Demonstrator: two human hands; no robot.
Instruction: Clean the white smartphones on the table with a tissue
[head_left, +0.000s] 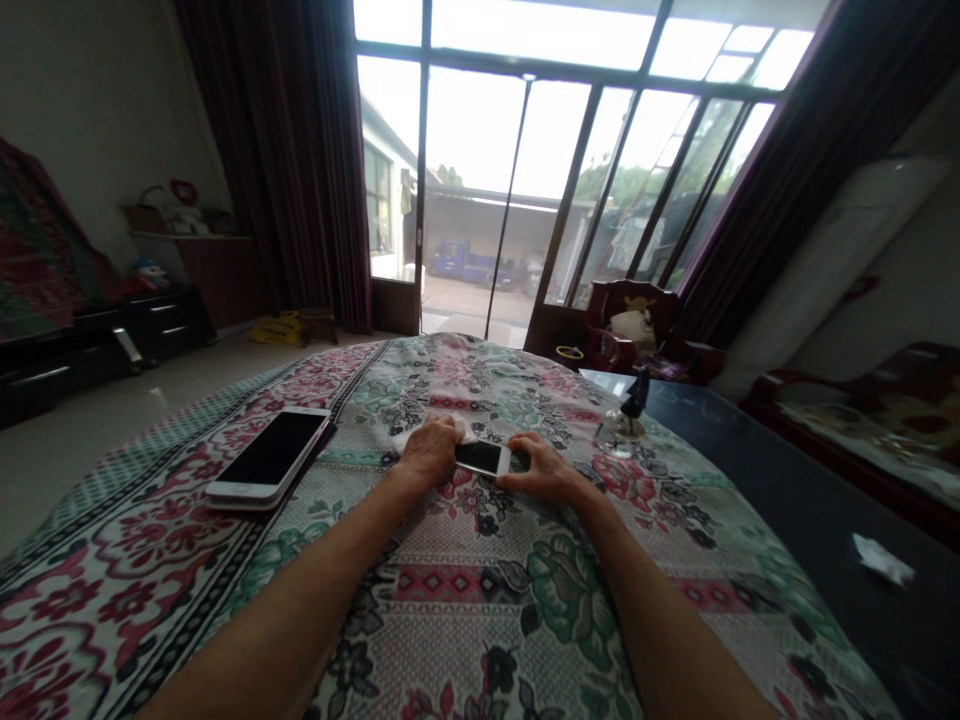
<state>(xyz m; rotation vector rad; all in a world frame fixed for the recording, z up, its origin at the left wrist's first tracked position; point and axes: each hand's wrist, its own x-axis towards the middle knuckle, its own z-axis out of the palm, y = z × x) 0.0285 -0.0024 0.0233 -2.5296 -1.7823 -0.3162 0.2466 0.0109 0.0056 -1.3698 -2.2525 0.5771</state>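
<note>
A small white phone (482, 458) with a dark screen lies on a floral cloth (480, 590) in front of me. My left hand (429, 448) is closed over its left end, with something white, maybe a wipe, showing under the fingers. My right hand (541, 467) pinches the phone's right end with thumb and fingers. Both forearms stretch out over the cloth.
A larger white phone (268, 455) rests on a dark case at the left of the cloth. A small glass figurine (627, 420) stands at the right edge. A dark table (810, 510) with a crumpled paper scrap (883, 560) lies to the right. Wooden chairs, a window and curtains are beyond.
</note>
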